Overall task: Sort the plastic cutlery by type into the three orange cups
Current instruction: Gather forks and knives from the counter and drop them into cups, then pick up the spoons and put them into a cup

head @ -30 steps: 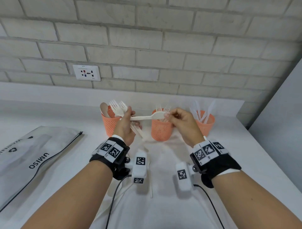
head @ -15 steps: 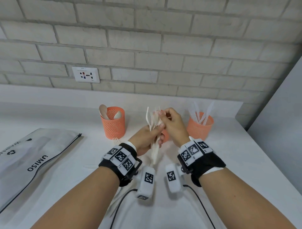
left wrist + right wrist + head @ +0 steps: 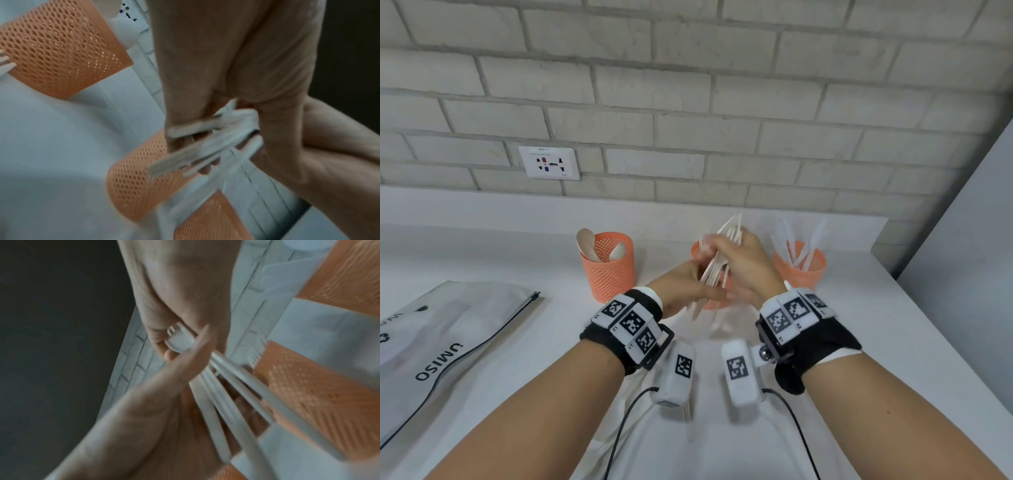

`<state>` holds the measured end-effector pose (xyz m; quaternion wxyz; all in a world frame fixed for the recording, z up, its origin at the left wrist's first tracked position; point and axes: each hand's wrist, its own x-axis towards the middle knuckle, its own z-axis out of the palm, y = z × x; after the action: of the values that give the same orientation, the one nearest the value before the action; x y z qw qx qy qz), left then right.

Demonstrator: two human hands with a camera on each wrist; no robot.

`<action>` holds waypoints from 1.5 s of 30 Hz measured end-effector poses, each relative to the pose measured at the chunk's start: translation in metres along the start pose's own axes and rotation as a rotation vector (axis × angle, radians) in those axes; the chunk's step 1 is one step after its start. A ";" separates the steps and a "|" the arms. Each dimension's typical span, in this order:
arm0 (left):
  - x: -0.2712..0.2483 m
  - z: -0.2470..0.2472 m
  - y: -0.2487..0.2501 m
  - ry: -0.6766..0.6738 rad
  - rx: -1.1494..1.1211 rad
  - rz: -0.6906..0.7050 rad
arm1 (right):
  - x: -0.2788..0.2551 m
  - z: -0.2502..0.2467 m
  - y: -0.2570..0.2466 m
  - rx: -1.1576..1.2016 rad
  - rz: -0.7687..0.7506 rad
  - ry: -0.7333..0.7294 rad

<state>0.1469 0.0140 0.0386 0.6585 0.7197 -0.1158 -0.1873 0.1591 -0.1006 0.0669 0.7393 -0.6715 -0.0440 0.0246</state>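
Both hands, the left hand (image 3: 690, 287) and right hand (image 3: 743, 265), are clutching one bundle of forks (image 3: 717, 265) over the middle orange cup (image 3: 697, 251).

Probably a lab or office bench: painted brick wall (image 3: 688, 85), wall socket (image 3: 549, 163), plain white counter (image 3: 859, 325).

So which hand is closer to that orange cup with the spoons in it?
The left hand. It sits just right of the spoon cup, gripping the fork bundle. The right hand is farther right, in front of the middle cup.
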 end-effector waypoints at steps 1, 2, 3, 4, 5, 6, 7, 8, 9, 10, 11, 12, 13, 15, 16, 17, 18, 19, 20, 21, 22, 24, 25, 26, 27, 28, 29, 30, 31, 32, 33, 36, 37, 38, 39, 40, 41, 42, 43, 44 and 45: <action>0.004 -0.006 0.001 0.024 0.008 -0.002 | 0.006 -0.004 -0.008 0.026 -0.048 0.074; 0.007 -0.013 0.002 0.086 0.024 -0.002 | 0.013 -0.010 -0.016 0.039 -0.108 0.148; 0.010 -0.019 0.003 0.177 0.037 0.007 | 0.020 -0.015 -0.025 0.050 -0.176 0.211; 0.014 -0.024 0.003 0.280 0.058 0.031 | 0.028 -0.019 -0.031 0.061 -0.249 0.265; 0.019 -0.027 0.002 0.372 0.110 0.059 | 0.034 -0.021 -0.036 0.071 -0.316 0.307; 0.025 -0.029 0.000 0.428 0.196 0.073 | 0.041 -0.022 -0.037 0.066 -0.372 0.340; 0.031 -0.028 -0.003 0.443 0.295 0.068 | 0.047 -0.021 -0.036 0.047 -0.408 0.356; 0.037 -0.026 -0.008 0.430 0.386 0.047 | 0.052 -0.019 -0.031 0.008 -0.418 0.359; 0.044 -0.023 -0.013 0.408 0.455 0.026 | 0.056 -0.017 -0.024 -0.042 -0.409 0.347; 0.050 -0.021 -0.019 0.391 0.494 0.008 | 0.059 -0.014 -0.016 -0.094 -0.384 0.325; 0.056 -0.019 -0.024 0.388 0.509 0.005 | 0.063 -0.012 -0.006 -0.135 -0.342 0.301; 0.059 -0.017 -0.027 0.400 0.506 0.014 | 0.065 -0.011 0.003 -0.166 -0.296 0.272; 0.062 -0.016 -0.030 0.422 0.493 0.029 | 0.068 -0.010 0.012 -0.193 -0.256 0.242; 0.066 -0.016 -0.033 0.465 0.463 0.056 | 0.071 -0.008 0.028 -0.238 -0.210 0.185; 0.066 -0.017 -0.034 0.468 0.452 0.063 | 0.073 -0.007 0.035 -0.280 -0.198 0.161; 0.066 -0.017 -0.034 0.463 0.450 0.071 | 0.074 -0.007 0.041 -0.344 -0.201 0.140; 0.066 -0.018 -0.033 0.455 0.454 0.080 | 0.075 -0.006 0.044 -0.423 -0.221 0.128; 0.066 -0.019 -0.032 0.444 0.462 0.088 | 0.075 -0.005 0.046 -0.501 -0.259 0.133; 0.065 -0.020 -0.031 0.431 0.469 0.093 | 0.076 -0.005 0.047 -0.569 -0.309 0.154; 0.063 -0.021 -0.029 0.414 0.473 0.089 | 0.076 -0.005 0.047 -0.624 -0.360 0.185; 0.060 -0.022 -0.027 0.392 0.477 0.076 | 0.076 -0.004 0.044 -0.660 -0.415 0.222; 0.052 -0.026 -0.022 0.362 0.511 0.032 | 0.073 -0.003 0.037 -0.674 -0.545 0.298; 0.047 -0.029 -0.020 0.370 0.558 0.011 | 0.069 -0.002 0.032 -0.663 -0.626 0.321; 0.039 -0.033 -0.018 0.401 0.619 -0.002 | 0.064 0.001 0.027 -0.646 -0.695 0.320; 0.031 -0.038 -0.016 0.439 0.684 -0.005 | 0.057 0.003 0.023 -0.620 -0.743 0.286; 0.022 -0.044 -0.015 0.460 0.756 0.006 | 0.049 0.006 0.019 -0.591 -0.748 0.220; 0.011 -0.051 -0.016 0.445 0.838 0.025 | 0.041 0.009 0.018 -0.573 -0.712 0.132; 0.000 -0.057 -0.017 0.394 0.921 0.035 | 0.032 0.011 0.020 -0.582 -0.644 0.032; -0.010 -0.063 -0.021 0.319 1.000 0.024 | 0.025 0.014 0.024 -0.640 -0.552 -0.072; -0.020 -0.069 -0.026 0.234 1.070 -0.015 | 0.018 0.016 0.030 -0.746 -0.446 -0.181; -0.029 -0.073 -0.031 0.150 1.129 -0.077 | 0.011 0.019 0.037 -0.878 -0.331 -0.293; -0.044 -0.079 -0.049 0.003 1.272 -0.236 | -0.013 0.024 0.060 -1.232 -0.012 -0.557; -0.046 -0.079 -0.054 -0.020 1.310 -0.268 | -0.021 0.026 0.067 -1.298 0.062 -0.602; -0.046 -0.079 -0.059 -0.035 1.338 -0.294 | -0.028 0.027 0.072 -1.336 0.112 -0.622; -0.046 -0.079 -0.062 -0.045 1.361 -0.317 | -0.034 0.029 0.076 -1.357 0.143 -0.625; -0.046 -0.078 -0.065 -0.049 1.385 -0.333 | -0.039 0.030 0.079 -1.373 0.153 -0.617; -0.045 -0.076 -0.066 -0.045 1.411 -0.341 | -0.042 0.031 0.080 -1.392 0.152 -0.606; -0.044 -0.075 -0.067 -0.035 1.434 -0.338 | -0.044 0.032 0.081 -1.409 0.153 -0.601; -0.044 -0.074 -0.068 -0.021 1.450 -0.326 | -0.045 0.033 0.081 -1.419 0.158 -0.597; -0.044 -0.072 -0.068 -0.010 1.460 -0.311 | -0.047 0.033 0.080 -1.426 0.169 -0.590; -0.045 -0.071 -0.068 -0.006 1.468 -0.297 | -0.049 0.034 0.081 -1.432 0.181 -0.576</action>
<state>0.1311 0.1039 -0.0192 -0.0234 0.9816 -0.1145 -0.1507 0.1092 -0.0640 -0.0116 0.0800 -0.9536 -0.1846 0.2239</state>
